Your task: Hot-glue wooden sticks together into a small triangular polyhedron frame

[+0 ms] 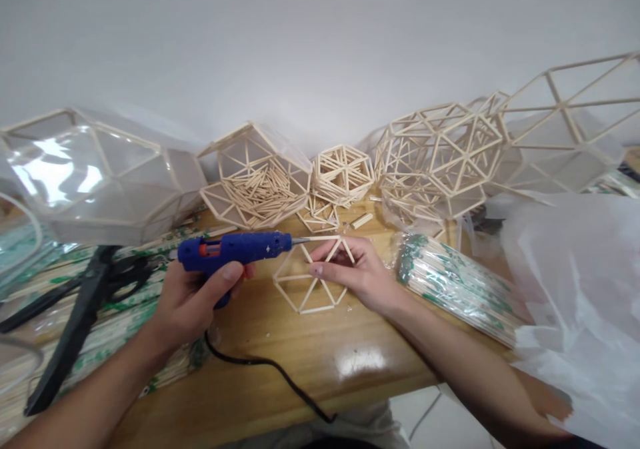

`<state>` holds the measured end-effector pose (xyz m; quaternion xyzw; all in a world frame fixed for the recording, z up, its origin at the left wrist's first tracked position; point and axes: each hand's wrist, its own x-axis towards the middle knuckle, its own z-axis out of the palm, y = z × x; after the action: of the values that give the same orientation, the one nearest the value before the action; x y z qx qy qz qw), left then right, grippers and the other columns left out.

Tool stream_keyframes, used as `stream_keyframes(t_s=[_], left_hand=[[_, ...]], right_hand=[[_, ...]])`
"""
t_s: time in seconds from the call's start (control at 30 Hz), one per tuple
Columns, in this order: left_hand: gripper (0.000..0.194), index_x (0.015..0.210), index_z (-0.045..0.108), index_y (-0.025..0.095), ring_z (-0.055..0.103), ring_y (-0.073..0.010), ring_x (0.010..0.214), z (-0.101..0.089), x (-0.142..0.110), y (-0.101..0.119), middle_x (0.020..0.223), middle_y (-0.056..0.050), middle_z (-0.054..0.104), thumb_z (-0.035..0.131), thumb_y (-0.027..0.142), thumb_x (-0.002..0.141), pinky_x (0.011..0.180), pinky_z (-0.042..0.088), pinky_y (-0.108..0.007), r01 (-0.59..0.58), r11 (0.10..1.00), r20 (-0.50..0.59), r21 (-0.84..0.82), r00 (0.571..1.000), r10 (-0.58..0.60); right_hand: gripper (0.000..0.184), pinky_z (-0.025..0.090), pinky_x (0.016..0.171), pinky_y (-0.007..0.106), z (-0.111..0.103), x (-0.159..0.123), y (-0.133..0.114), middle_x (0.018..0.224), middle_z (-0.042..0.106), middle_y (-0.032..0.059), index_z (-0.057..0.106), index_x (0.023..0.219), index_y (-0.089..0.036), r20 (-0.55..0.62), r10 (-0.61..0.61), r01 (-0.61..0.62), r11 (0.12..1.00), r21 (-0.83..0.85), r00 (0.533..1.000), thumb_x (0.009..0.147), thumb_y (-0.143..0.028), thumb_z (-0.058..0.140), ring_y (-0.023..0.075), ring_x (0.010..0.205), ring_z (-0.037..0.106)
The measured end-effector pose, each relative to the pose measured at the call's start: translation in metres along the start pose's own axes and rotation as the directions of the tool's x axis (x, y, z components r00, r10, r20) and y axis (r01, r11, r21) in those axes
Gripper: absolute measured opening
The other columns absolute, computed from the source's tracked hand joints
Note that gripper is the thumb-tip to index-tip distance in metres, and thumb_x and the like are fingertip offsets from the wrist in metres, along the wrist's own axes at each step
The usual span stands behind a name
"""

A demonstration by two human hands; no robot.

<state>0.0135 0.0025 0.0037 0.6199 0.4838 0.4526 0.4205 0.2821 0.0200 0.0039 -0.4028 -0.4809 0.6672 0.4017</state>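
In the head view my left hand [193,302] is wrapped round the grip of a blue hot glue gun [245,247]. Its metal nozzle points right and reaches the upper left edge of a flat wheel-shaped stick frame [316,310]. That frame is made of short pale wooden sticks joined into triangles. My right hand [357,272] pinches the frame near its middle, thumb in front and fingers behind. Whether the nozzle touches the wood I cannot tell. A black cord [270,362] runs from below the gun to the table's front edge.
An open stick shell [249,129] holds many loose short sticks. Several stick domes [450,142] stand along the wall, one covered in clear film [115,176]. Packaged sticks [455,282] and white plastic bags [590,289] lie right; black scissors [125,279] lie left on the wooden table [380,362].
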Motion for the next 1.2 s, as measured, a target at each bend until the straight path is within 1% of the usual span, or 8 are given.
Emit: stream_keyframes(t_s=[0.2, 0.4, 0.47, 0.53, 0.67, 0.77, 1.03, 1.2], left_hand=[[0.036, 0.081, 0.083, 0.018, 0.061, -0.0154, 0.046, 0.001, 0.000, 0.001, 0.054, -0.004, 0.066, 0.074, 0.051, 0.094, 0.043, 0.049, -0.023, -0.031, 1.000, -0.033, 0.002, 0.999, 0.031], [0.034, 0.081, 0.086, 0.020, 0.064, -0.0164, 0.047, 0.001, -0.004, -0.003, 0.065, -0.007, 0.077, 0.080, 0.053, 0.086, 0.043, 0.052, -0.024, 0.007, 0.999, -0.113, 0.050, 0.994, -0.001], [0.034, 0.083, 0.087, 0.019, 0.064, -0.0161, 0.048, 0.001, -0.005, -0.004, 0.069, -0.008, 0.079, 0.080, 0.052, 0.087, 0.044, 0.052, -0.024, 0.001, 0.998, -0.107, 0.066, 0.994, 0.006], [0.032, 0.088, 0.088, 0.020, 0.066, -0.0168, 0.053, -0.001, -0.006, -0.007, 0.073, -0.008, 0.081, 0.078, 0.050, 0.089, 0.048, 0.054, -0.025, -0.013, 0.996, -0.074, 0.085, 0.997, 0.019], [0.025, 0.099, 0.087, 0.022, 0.071, -0.0194, 0.065, -0.004, -0.008, -0.012, 0.085, -0.008, 0.083, 0.077, 0.043, 0.092, 0.059, 0.058, -0.028, -0.050, 0.996, -0.024, 0.079, 0.998, 0.052], [0.022, 0.105, 0.085, 0.023, 0.073, -0.0203, 0.069, -0.004, -0.009, -0.014, 0.090, -0.007, 0.084, 0.078, 0.039, 0.092, 0.066, 0.062, -0.030, -0.072, 0.996, -0.013, 0.060, 0.997, 0.073], [0.022, 0.108, 0.083, 0.023, 0.078, -0.0263, 0.084, -0.005, -0.013, -0.020, 0.093, -0.007, 0.083, 0.076, 0.038, 0.093, 0.082, 0.065, -0.038, -0.102, 0.990, -0.011, 0.102, 0.995, 0.103], [0.015, 0.101, 0.083, 0.029, 0.077, -0.0264, 0.085, -0.005, -0.010, -0.016, 0.094, -0.007, 0.081, 0.076, 0.040, 0.094, 0.080, 0.064, -0.038, -0.140, 0.981, -0.009, 0.134, 0.990, 0.142]], right_hand=[[0.031, 0.042, 0.059, 0.027, 0.000, 0.000, -0.001, 0.070, 0.070, -0.0009, 0.080, 0.081, -0.020, 0.008, 0.003, -0.003, 1.000, 0.000, 1.000, 0.072, -0.044, 0.097, 0.0126, 0.062, 0.055], [0.027, 0.043, 0.058, 0.026, 0.000, 0.002, 0.001, 0.066, 0.068, -0.0033, 0.080, 0.080, -0.021, 0.023, 0.000, -0.001, 0.996, 0.084, 1.000, 0.070, -0.038, 0.099, 0.0109, 0.058, 0.054], [0.027, 0.043, 0.058, 0.026, -0.001, 0.002, 0.002, 0.065, 0.068, -0.0037, 0.080, 0.080, -0.021, 0.023, 0.019, -0.021, 0.995, 0.097, 1.000, 0.069, -0.036, 0.100, 0.0107, 0.057, 0.054], [0.027, 0.045, 0.058, 0.026, -0.001, 0.002, 0.005, 0.065, 0.070, -0.0034, 0.081, 0.080, -0.021, 0.033, 0.039, -0.043, 0.993, 0.113, 0.999, 0.068, -0.035, 0.101, 0.0111, 0.057, 0.056], [0.027, 0.049, 0.060, 0.025, -0.003, 0.002, 0.010, 0.068, 0.074, -0.0023, 0.081, 0.082, -0.021, 0.071, 0.064, -0.077, 0.980, 0.185, 0.995, 0.071, -0.036, 0.100, 0.0115, 0.059, 0.062], [0.025, 0.050, 0.061, 0.023, -0.004, 0.001, 0.013, 0.068, 0.075, -0.0026, 0.081, 0.083, -0.021, 0.105, 0.077, -0.100, 0.967, 0.234, 0.991, 0.073, -0.035, 0.099, 0.0102, 0.059, 0.064], [0.026, 0.052, 0.061, 0.024, -0.003, 0.002, 0.013, 0.069, 0.075, -0.0022, 0.080, 0.081, -0.020, 0.126, 0.087, -0.117, 0.960, 0.255, 0.988, 0.073, -0.036, 0.099, 0.0111, 0.059, 0.064], [0.025, 0.053, 0.060, 0.024, -0.003, 0.002, 0.011, 0.070, 0.075, -0.0019, 0.080, 0.079, -0.021, 0.137, 0.092, -0.125, 0.959, 0.253, 0.986, 0.073, -0.036, 0.099, 0.0113, 0.059, 0.063]])
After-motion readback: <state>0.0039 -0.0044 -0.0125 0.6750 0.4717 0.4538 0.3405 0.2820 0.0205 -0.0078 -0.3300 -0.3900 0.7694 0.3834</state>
